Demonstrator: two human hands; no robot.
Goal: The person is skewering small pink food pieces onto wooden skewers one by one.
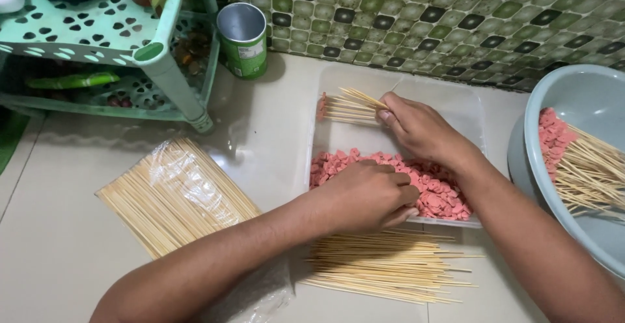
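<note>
Glossy cream floor tiles (78,245), green mosaic wall (423,17) — mint plastic shelf rack (163,69)

I'm working on a pale tiled floor (58,232). A clear tub (456,101) sits at centre, loose skewers (384,264) at six o'clock, a wrapped skewer pack (176,193) at nine, a tin can (243,40) at eleven, a green rack (176,82) at ten, a grey basin (579,95) at three.

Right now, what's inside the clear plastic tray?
The clear plastic tray holds pink sausage slices along its near side and a few loaded skewers at the far side. The left hand and right hand cover part of both.
</note>
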